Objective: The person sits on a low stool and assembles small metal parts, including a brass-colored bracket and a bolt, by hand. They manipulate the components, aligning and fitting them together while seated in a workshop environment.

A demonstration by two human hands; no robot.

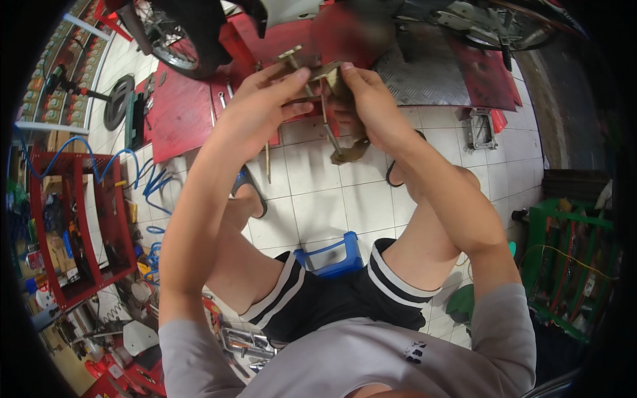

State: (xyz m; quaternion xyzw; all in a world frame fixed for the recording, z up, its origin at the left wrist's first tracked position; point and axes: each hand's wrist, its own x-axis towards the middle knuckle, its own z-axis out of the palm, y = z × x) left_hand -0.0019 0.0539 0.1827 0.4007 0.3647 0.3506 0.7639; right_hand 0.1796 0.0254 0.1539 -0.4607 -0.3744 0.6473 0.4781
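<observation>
A dull brass-coloured metal assembly [334, 79], with plates and long threaded rods, is held up in front of me between both hands. My left hand [269, 96] has its thumb and fingers closed around the left part, near a rod with a crossbar end [290, 52]. My right hand [368, 99] grips the right side, thumb on top and fingers behind it. From the middle a long rod [326, 123] hangs down toward a flat metal end piece [350, 154]. The exact kind of tool or part cannot be made out.
Beyond my hands lies a red lift platform [179, 119] with wrenches [221, 99] and a motorcycle wheel [172, 40]. A blue stool [332, 255] is beneath me. A red tool rack [79, 225] and coiled blue hose [152, 182] stand left, a green rack [570, 265] right.
</observation>
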